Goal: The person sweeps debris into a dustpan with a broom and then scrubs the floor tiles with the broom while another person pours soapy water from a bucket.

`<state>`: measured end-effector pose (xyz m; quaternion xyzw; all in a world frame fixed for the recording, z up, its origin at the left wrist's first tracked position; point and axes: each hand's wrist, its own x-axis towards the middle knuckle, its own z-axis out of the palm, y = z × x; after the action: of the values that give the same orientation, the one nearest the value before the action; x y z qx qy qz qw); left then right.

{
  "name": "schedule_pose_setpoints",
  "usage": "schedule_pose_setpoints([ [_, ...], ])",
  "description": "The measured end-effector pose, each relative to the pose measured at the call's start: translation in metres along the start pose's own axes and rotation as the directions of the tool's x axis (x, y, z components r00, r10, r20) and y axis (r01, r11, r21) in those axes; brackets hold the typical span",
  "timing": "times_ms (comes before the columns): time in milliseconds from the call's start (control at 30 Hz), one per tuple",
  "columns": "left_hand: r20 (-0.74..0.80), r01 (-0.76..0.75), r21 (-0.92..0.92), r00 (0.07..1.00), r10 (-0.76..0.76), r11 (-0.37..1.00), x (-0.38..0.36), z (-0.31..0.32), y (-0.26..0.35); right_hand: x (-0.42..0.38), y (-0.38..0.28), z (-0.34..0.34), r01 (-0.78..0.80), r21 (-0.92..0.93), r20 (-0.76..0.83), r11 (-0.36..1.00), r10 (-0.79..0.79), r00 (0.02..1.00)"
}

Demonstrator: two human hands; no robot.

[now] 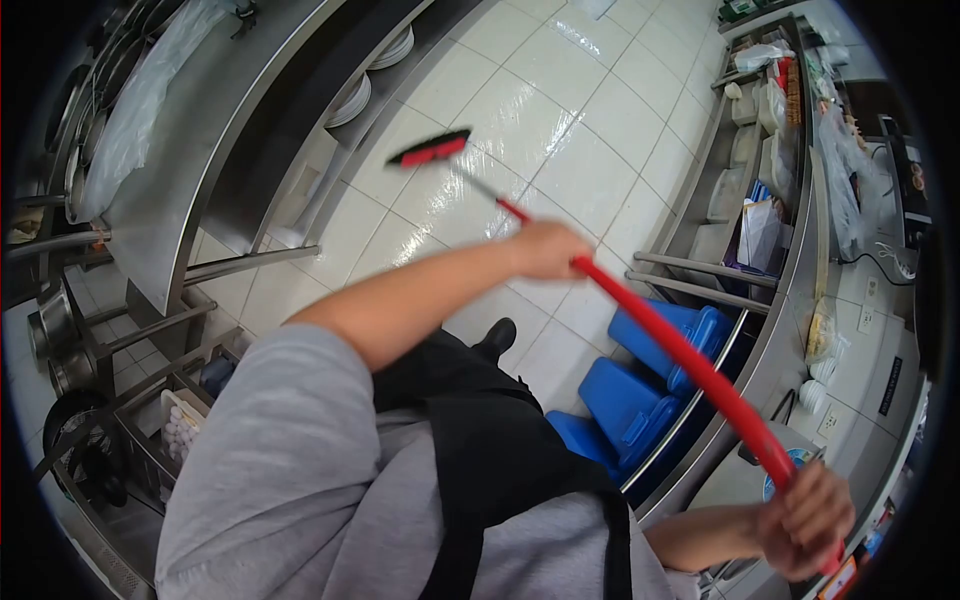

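A long red-handled floor brush (680, 350) runs diagonally across the view. Its red and black head (430, 150) is at the far end, over the shiny white tiles. Blur hides whether the head touches the floor. My left hand (552, 250) wraps around the shaft about midway, with the arm stretched across in front of me. Near the handle's top end, my right hand (805, 520) grips it, low at the right and slightly blurred.
Blue lidded bins (635, 410) stand under the right steel counter (735, 400). On the left is a steel table (240, 110) with stacked plates (350, 102) on its lower shelf. A black shoe (495, 340) shows on the tiled floor (560, 110). Pots (62, 335) sit at far left.
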<state>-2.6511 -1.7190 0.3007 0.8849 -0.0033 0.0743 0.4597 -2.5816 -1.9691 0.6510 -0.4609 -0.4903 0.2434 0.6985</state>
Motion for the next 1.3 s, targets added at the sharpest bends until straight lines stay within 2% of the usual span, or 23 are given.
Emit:
schedule_pose_setpoints([
  [100,-0.099,-0.027,-0.101,0.995,0.017,0.995,-0.043,0.007,0.039,0.025,-0.011,0.048,0.009,-0.016,0.037,1.000,-0.009,0.999],
  [200,-0.245,-0.077,-0.072,0.968,0.057,0.994,-0.035,-0.001,-0.003,0.034,0.016,0.070,0.012,-0.020,0.040,1.000,-0.011,0.999],
  [267,-0.282,-0.078,-0.078,0.958,0.053,0.994,-0.011,-0.024,-0.065,0.033,0.057,0.078,0.026,-0.082,-0.135,0.996,-0.037,0.990],
  [300,-0.364,-0.115,-0.035,0.927,0.094,0.993,0.003,-0.040,-0.102,0.035,0.096,0.090,0.082,-0.187,-0.173,0.979,-0.115,0.978],
  [333,-0.349,0.073,0.284,0.937,0.032,0.956,0.010,-0.065,-0.134,0.035,0.128,0.100,-0.020,-0.464,-0.167,0.886,-0.065,0.984],
  [367,-0.324,0.168,0.366,0.945,-0.044,0.915,0.008,-0.094,-0.152,0.020,0.166,0.087,-0.094,-0.736,-0.132,0.670,-0.006,0.991],
  [433,-0.465,0.425,0.408,0.858,-0.217,0.808,0.010,-0.109,-0.167,0.029,0.247,0.107,0.067,-0.432,-0.072,0.899,-0.109,0.991],
  [500,-0.429,0.350,0.320,0.882,-0.195,0.881,0.015,-0.100,-0.163,0.022,0.264,0.098,0.017,-0.457,-0.111,0.889,-0.076,0.991],
  [567,-0.481,0.195,0.181,0.873,-0.086,0.964,0.010,-0.083,-0.137,0.019,0.220,0.071,-0.008,-0.334,-0.163,0.942,-0.049,0.985],
  [633,-0.418,0.148,0.049,0.901,-0.114,0.988,-0.004,-0.064,-0.084,0.008,0.145,0.056,-0.073,-0.310,-0.251,0.948,-0.008,0.968],
  [667,-0.458,0.033,0.019,0.889,-0.021,0.999,-0.018,-0.051,-0.058,0.011,0.106,0.049,-0.033,-0.158,-0.138,0.987,0.011,0.990],
  [700,-0.423,-0.043,-0.020,0.905,0.030,0.999,-0.031,-0.035,-0.040,0.010,0.071,0.051,-0.047,-0.168,-0.158,0.985,0.021,0.987],
  [833,-0.462,-0.144,0.047,0.874,0.149,0.989,-0.108,0.011,0.037,-0.006,-0.020,0.047,-0.111,0.042,0.026,0.993,0.110,0.994],
  [900,-0.362,-0.160,0.018,0.919,0.156,0.987,-0.127,0.006,0.069,-0.012,-0.039,0.050,-0.125,0.105,-0.068,0.987,0.133,0.989],
  [967,-0.092,-0.085,-0.048,0.993,0.081,0.995,-0.128,-0.004,0.092,-0.022,-0.061,0.048,-0.146,0.182,-0.154,0.972,0.175,0.972],
  [1000,-0.094,-0.073,-0.043,0.993,0.069,0.996,-0.122,-0.018,0.106,-0.028,-0.077,0.043,-0.113,0.198,-0.293,0.974,0.169,0.941],
  [1033,0.138,-0.064,-0.162,0.987,0.087,0.985,-0.111,-0.039,0.120,-0.031,-0.088,0.042,-0.087,0.209,-0.431,0.974,0.171,0.886],
  [1067,0.355,-0.029,-0.279,0.925,0.132,0.960,-0.102,-0.052,0.127,-0.029,-0.094,0.045,-0.078,0.298,-0.358,0.952,0.187,0.915],
  [1100,0.352,-0.016,-0.284,0.928,0.120,0.959,-0.097,-0.056,0.127,-0.032,-0.094,0.047,-0.090,0.306,-0.352,0.948,0.200,0.914],
  [1167,0.536,0.062,-0.485,0.809,0.240,0.872,-0.088,-0.060,0.126,-0.038,-0.091,0.049,0.191,0.063,-0.422,0.979,-0.148,0.895],
  [1200,0.478,0.014,-0.470,0.845,0.241,0.883,-0.086,-0.062,0.127,-0.025,-0.076,0.056,0.294,-0.037,-0.454,0.955,-0.278,0.847],
  [1233,0.380,-0.053,-0.346,0.905,0.192,0.937,-0.084,-0.053,0.121,-0.019,-0.069,0.049,0.285,-0.032,-0.449,0.958,-0.269,0.852],
  [1300,0.079,-0.031,-0.168,0.996,0.044,0.985,-0.080,-0.039,0.106,-0.008,-0.058,0.032,0.108,0.448,-0.191,0.888,-0.023,0.981],
])
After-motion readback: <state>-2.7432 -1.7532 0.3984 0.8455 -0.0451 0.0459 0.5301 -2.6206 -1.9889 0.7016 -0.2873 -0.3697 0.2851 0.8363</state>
